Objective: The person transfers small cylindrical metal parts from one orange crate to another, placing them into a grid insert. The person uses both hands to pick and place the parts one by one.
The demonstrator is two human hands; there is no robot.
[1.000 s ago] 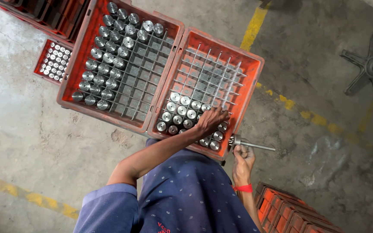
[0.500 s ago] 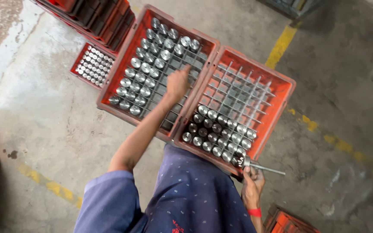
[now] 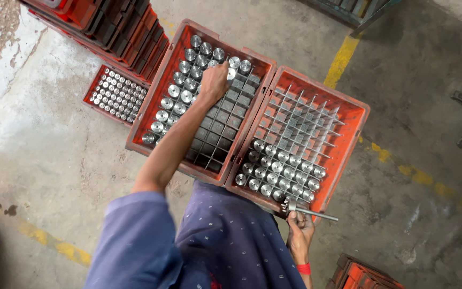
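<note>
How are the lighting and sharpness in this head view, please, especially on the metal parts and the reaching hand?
Head view: soft, even daylight with faint shadows; small glints on the round metal parts in the left crate; left hand slightly motion-blurred; right hand with the metal pin sharper; edges look mildly wide-angle.

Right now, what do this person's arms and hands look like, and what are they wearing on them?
Both hands are bare, no gloves. The left hand ends a bare forearm that comes out of a short blue sleeve. The right hand has a red band around the wrist. The garment over the body is darker blue with small pale dots. No rings or watch can be made out.
</note>
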